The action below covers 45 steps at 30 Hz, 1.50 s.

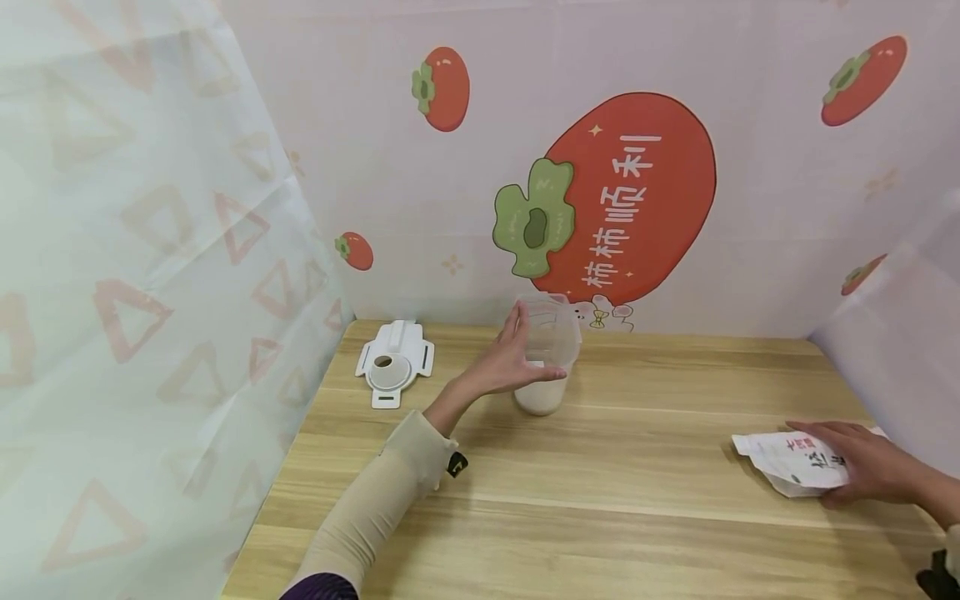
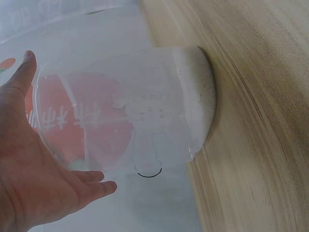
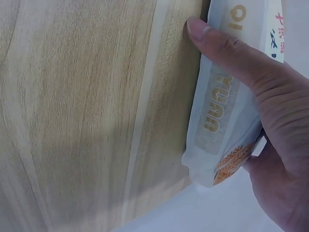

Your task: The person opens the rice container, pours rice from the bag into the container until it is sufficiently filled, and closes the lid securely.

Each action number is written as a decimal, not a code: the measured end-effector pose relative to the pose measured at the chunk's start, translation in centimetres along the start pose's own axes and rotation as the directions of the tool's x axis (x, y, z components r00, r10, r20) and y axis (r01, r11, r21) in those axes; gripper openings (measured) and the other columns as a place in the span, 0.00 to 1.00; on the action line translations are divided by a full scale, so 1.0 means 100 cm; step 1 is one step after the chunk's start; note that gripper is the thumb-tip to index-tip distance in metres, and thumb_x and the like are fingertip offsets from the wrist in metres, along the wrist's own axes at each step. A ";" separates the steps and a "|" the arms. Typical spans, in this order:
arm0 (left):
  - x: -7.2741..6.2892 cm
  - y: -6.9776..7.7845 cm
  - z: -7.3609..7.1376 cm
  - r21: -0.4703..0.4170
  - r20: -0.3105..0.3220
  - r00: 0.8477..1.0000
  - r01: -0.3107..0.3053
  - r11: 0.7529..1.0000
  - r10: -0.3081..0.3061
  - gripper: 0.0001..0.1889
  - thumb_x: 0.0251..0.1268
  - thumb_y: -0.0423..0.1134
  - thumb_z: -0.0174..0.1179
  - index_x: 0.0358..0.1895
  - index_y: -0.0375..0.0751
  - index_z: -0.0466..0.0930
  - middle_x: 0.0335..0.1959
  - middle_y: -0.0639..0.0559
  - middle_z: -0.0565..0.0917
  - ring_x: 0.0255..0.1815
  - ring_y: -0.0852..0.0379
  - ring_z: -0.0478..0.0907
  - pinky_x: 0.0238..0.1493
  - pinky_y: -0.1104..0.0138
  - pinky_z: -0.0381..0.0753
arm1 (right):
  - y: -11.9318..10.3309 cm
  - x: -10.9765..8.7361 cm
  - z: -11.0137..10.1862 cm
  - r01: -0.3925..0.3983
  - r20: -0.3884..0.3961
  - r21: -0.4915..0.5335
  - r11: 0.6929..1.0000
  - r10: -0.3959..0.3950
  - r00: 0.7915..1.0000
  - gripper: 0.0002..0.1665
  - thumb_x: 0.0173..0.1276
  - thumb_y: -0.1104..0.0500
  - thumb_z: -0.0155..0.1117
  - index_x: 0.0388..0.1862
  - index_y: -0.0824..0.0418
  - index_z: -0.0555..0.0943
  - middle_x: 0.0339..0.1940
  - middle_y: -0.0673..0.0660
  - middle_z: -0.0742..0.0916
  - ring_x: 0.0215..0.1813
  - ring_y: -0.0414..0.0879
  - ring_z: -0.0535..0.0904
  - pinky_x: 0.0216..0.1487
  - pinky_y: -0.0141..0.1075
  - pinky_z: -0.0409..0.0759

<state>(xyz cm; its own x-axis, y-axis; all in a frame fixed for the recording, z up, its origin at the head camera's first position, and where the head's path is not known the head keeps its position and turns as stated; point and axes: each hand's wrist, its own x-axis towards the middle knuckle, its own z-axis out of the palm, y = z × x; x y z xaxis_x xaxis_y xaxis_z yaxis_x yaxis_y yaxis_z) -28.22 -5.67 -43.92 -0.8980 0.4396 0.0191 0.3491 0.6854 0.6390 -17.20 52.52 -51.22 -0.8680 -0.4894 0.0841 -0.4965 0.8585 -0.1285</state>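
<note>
My left hand [image 1: 517, 358] reaches round the upper part of a clear plastic storage container [image 2: 159, 106], thumb and fingers spread on either side of it and mostly straight. The container stands upright on the wooden table, with a layer of pale white contents [image 1: 542, 400] at the bottom. On the right, my right hand [image 1: 873, 462] grips a white printed bag [image 1: 798, 462] lying on its side on the table. In the right wrist view, gold letters and an orange grain print show on the bag [image 3: 217, 101], with the thumb along one face. What it contains is hidden.
A white plastic lid [image 1: 397, 335] with side tabs and a round cup-like part [image 1: 390, 372] lies at the table's back left corner. Patterned sheets [image 1: 450, 200] rise behind and along both sides of the wooden table [image 1: 637, 500].
</note>
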 end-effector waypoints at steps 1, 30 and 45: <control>0.000 0.000 0.000 -0.004 -0.001 1.000 0.000 1.000 0.000 0.72 0.59 0.73 0.69 0.86 0.45 0.23 0.89 0.46 0.29 0.89 0.44 0.39 0.83 0.48 0.56 | 0.000 0.001 0.000 -0.001 0.003 -0.003 1.000 0.001 1.000 0.77 0.21 0.43 0.95 0.79 0.49 0.71 0.55 0.70 0.85 0.52 0.68 0.80 0.43 0.55 0.77; -0.001 -0.001 0.001 -0.048 -0.025 1.000 -0.004 0.999 0.003 0.72 0.59 0.71 0.71 0.86 0.46 0.23 0.89 0.46 0.29 0.89 0.41 0.41 0.82 0.44 0.59 | -0.004 0.024 -0.020 -0.187 0.196 -0.057 0.981 0.194 0.961 0.53 0.36 0.52 0.89 0.60 0.74 0.76 0.43 0.66 0.84 0.40 0.57 0.81 0.30 0.47 0.77; -0.001 0.000 0.001 -0.016 -0.019 1.000 -0.010 1.000 0.009 0.72 0.59 0.72 0.69 0.86 0.44 0.23 0.89 0.47 0.28 0.89 0.43 0.41 0.82 0.46 0.59 | 0.001 0.026 -0.020 -0.186 0.191 -0.040 0.982 0.190 0.963 0.51 0.34 0.54 0.87 0.58 0.76 0.77 0.46 0.70 0.86 0.42 0.56 0.82 0.36 0.46 0.78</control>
<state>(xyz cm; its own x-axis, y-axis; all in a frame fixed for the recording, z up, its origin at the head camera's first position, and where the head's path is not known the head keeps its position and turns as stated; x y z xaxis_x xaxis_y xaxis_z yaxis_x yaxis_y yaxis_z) -28.14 -5.63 -44.00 -0.8995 0.4352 0.0394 0.3533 0.6715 0.6513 -19.50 51.67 -49.05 -0.9321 -0.3371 -0.1327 -0.3255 0.9400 -0.1019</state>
